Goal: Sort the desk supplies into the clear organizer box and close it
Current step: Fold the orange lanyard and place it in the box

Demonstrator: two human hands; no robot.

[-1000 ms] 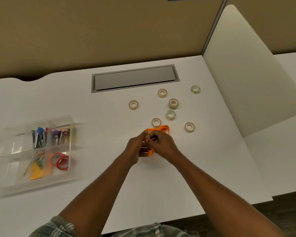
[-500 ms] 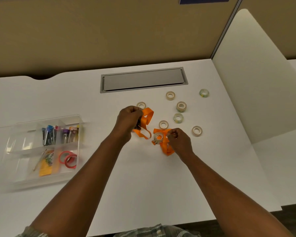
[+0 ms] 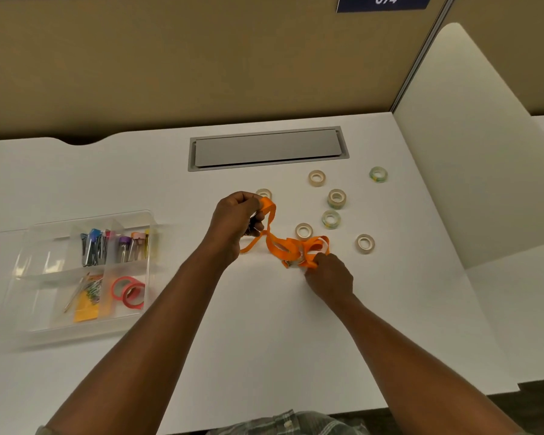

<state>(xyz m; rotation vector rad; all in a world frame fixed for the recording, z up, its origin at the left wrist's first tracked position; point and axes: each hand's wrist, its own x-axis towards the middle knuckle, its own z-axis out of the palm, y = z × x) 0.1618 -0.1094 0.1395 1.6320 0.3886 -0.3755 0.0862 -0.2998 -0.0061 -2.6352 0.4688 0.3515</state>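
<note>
An orange lanyard strap point(image 3: 280, 248) stretches across the white desk between my hands. My left hand point(image 3: 236, 224) is closed around one end, with a loop rising above the fist. My right hand point(image 3: 328, 276) pinches the bunched end with its metal clip. Several small tape rolls lie behind: one point(image 3: 303, 230) just beyond the strap, another point(image 3: 365, 243) to its right, a greenish one point(image 3: 331, 219) further back. The clear organizer box point(image 3: 32, 277) sits open at the left, holding binder clips point(image 3: 91, 248), red tape rolls point(image 3: 129, 291) and paper clips on yellow notes.
A grey cable hatch point(image 3: 267, 148) is set into the desk at the back. A white divider panel point(image 3: 471, 146) rises at the right edge. A tan partition wall stands behind. The desk's front edge runs close to my body.
My hands were together on the bundled lanyard, then drew apart: the left hand moved up and left with one end, stretching the strap out, while the right stayed on the clip end.
</note>
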